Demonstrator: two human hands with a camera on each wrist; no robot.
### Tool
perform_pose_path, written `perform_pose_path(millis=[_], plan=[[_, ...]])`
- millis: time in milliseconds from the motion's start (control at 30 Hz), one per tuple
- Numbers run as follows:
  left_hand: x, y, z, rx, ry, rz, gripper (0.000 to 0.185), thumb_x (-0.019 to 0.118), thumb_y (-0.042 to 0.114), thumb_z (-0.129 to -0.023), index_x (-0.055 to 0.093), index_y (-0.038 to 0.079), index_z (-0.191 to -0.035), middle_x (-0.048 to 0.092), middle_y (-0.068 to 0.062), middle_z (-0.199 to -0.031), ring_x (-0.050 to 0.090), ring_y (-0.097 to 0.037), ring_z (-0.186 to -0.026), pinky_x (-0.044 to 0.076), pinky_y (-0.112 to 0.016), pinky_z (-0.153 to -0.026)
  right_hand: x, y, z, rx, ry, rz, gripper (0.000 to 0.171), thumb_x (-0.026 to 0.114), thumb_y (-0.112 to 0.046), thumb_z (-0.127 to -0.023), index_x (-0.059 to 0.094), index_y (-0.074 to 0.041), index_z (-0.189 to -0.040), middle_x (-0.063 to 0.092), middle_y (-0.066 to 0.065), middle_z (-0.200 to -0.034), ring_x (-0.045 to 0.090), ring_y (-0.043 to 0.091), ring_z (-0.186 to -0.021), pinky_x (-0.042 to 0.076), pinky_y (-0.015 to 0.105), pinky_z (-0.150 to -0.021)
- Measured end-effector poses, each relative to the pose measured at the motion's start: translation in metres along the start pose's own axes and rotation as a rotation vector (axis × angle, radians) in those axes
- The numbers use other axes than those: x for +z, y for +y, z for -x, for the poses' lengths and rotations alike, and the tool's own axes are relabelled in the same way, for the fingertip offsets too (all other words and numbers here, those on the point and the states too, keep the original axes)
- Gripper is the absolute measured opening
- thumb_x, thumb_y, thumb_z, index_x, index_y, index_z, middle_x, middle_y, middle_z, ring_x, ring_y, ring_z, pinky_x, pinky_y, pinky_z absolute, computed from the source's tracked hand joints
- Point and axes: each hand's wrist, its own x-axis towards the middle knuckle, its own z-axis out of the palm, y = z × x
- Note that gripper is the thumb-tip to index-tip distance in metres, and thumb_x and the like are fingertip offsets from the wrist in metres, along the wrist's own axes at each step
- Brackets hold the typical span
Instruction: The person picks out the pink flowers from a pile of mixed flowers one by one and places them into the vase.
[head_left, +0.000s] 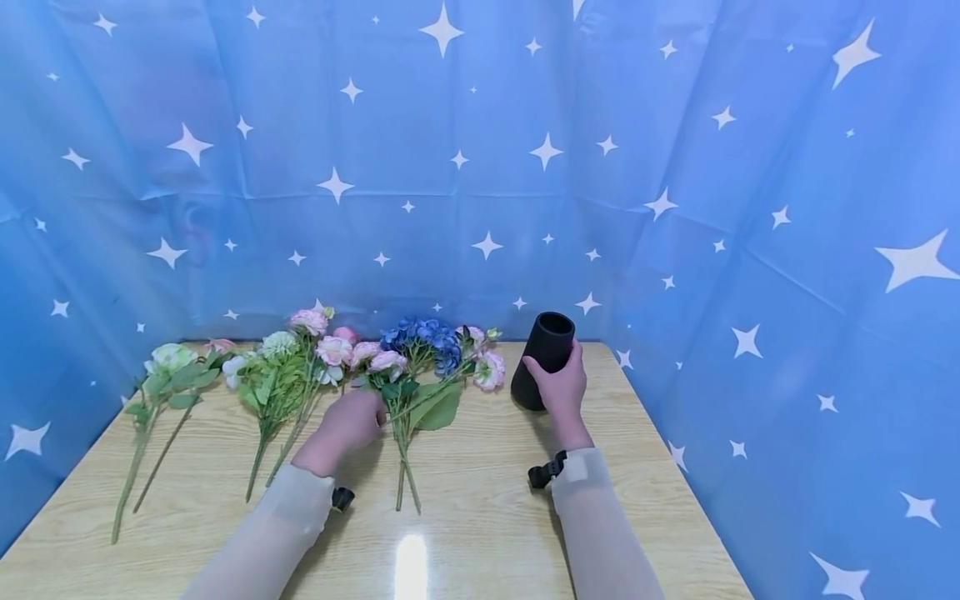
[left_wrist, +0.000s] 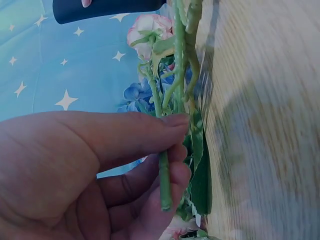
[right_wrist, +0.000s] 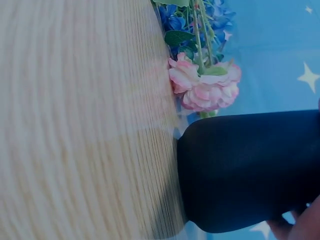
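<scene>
Fabric [head_left: 457, 225], blue with white stars, hangs behind and beside the pale wood-grain surface [head_left: 487, 500], along whose far edge flower sprays [head_left: 333, 350] lie from the left corner past the middle. Near the far right corner, the grip of the right hand [head_left: 564, 387] is curled round a black vase [head_left: 546, 354]; nearer the middle, the left hand [head_left: 352, 425] pinches a green stem [left_wrist: 165, 185].

The vase [right_wrist: 245, 171] looks matt and smooth, the tabletop [head_left: 480, 483] glossy and wood-grained, the backdrop [head_left: 495, 108] creased cloth.
</scene>
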Motion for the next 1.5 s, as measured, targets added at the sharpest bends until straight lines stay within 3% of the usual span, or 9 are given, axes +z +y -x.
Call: perform_pose_path(millis=[233, 533, 733, 833, 967, 1067, 1233, 1400, 1500], plan=[[0.001, 0.003, 0.0, 0.04, 0.012, 0.025, 0.063, 0.079, -0.001, -0.086, 0.027, 0.021, -0.058, 0.012, 0.006, -0.062, 0.011, -0.013, -0.058, 0.016, -0.029, -0.058, -0.001, 0.001, 0.0, -0.013, 0.008, 0.004, 0.096, 0.089, -0.041, -0.086, 0.036, -0.02, -0.163, 0.054, 0.015, -0.154, 0.054, 0.039, -0.138, 0.044, 0.061, -0.116], [0.003, 0.004, 0.0, 0.042, 0.009, 0.063, 0.063, 0.082, 0.001, -0.086, 0.028, 0.02, -0.059, 0.014, 0.006, -0.062, 0.015, -0.013, -0.057, 0.019, -0.027, -0.058, 0.0, 0.001, 0.001, -0.009, 0.013, 0.004, 0.093, 0.089, -0.04, -0.086, 0.037, -0.021, -0.162, 0.055, 0.015, -0.153, 0.055, 0.039, -0.137, 0.045, 0.061, -0.116], [0.006, 0.005, 0.001, 0.039, -0.038, 0.101, 0.056, 0.081, 0.003, -0.087, 0.035, 0.018, -0.059, 0.021, 0.005, -0.059, 0.022, -0.013, -0.054, 0.028, -0.028, -0.058, 0.0, 0.001, 0.001, -0.009, 0.029, 0.009, 0.095, 0.091, -0.039, -0.084, 0.038, -0.019, -0.162, 0.056, 0.016, -0.152, 0.055, 0.04, -0.137, 0.044, 0.061, -0.116], [0.007, 0.006, 0.002, 0.029, -0.067, 0.087, 0.047, 0.078, 0.001, -0.087, 0.044, 0.019, -0.06, 0.031, 0.006, -0.059, 0.03, -0.013, -0.055, 0.032, -0.029, -0.059, -0.001, 0.0, 0.0, -0.022, 0.03, 0.009, 0.096, 0.091, -0.04, -0.083, 0.039, -0.018, -0.16, 0.056, 0.016, -0.152, 0.056, 0.04, -0.137, 0.045, 0.062, -0.116], [0.007, 0.008, 0.002, 0.02, -0.117, 0.065, 0.041, 0.071, -0.004, -0.081, 0.045, 0.02, -0.058, 0.033, 0.006, -0.058, 0.03, -0.013, -0.054, 0.031, -0.03, -0.058, -0.004, 0.0, -0.002, -0.03, 0.032, 0.027, 0.096, 0.092, -0.041, -0.081, 0.04, -0.016, -0.158, 0.056, 0.016, -0.149, 0.056, 0.04, -0.135, 0.045, 0.064, -0.115], [0.006, 0.011, 0.003, -0.001, -0.144, 0.067, 0.046, 0.076, 0.002, -0.083, 0.043, 0.02, -0.056, 0.031, 0.006, -0.055, 0.029, -0.013, -0.053, 0.033, -0.03, -0.059, -0.006, 0.002, -0.004, -0.035, 0.027, 0.046, 0.096, 0.092, -0.041, -0.081, 0.04, -0.015, -0.157, 0.057, 0.016, -0.147, 0.056, 0.04, -0.134, 0.046, 0.064, -0.113], [0.005, 0.017, 0.004, -0.036, -0.142, 0.075, 0.044, 0.085, 0.013, -0.087, 0.054, 0.018, -0.057, 0.045, 0.006, -0.053, 0.045, -0.013, -0.049, 0.045, -0.032, -0.065, -0.008, 0.003, -0.005, -0.051, 0.018, 0.058, 0.091, 0.092, -0.04, -0.081, 0.042, -0.015, -0.154, 0.058, 0.016, -0.145, 0.057, 0.038, -0.132, 0.048, 0.064, -0.112], [0.004, 0.021, 0.004, -0.012, -0.156, 0.096, 0.045, 0.082, 0.006, -0.087, 0.052, 0.018, -0.055, 0.045, 0.007, -0.048, 0.047, -0.012, -0.044, 0.046, -0.031, -0.065, -0.011, 0.001, -0.004, -0.043, 0.008, 0.073, 0.092, 0.091, -0.042, -0.082, 0.042, -0.014, -0.154, 0.058, 0.016, -0.146, 0.057, 0.038, -0.132, 0.048, 0.063, -0.112], [0.005, 0.026, 0.002, 0.04, -0.159, 0.14, 0.047, 0.08, 0.01, -0.092, 0.052, 0.019, -0.055, 0.045, 0.008, -0.046, 0.047, -0.011, -0.043, 0.049, -0.032, -0.07, -0.016, 0.002, -0.006, -0.037, 0.022, 0.088, 0.094, 0.091, -0.042, -0.082, 0.041, -0.013, -0.155, 0.057, 0.018, -0.147, 0.056, 0.039, -0.133, 0.047, 0.063, -0.113]])
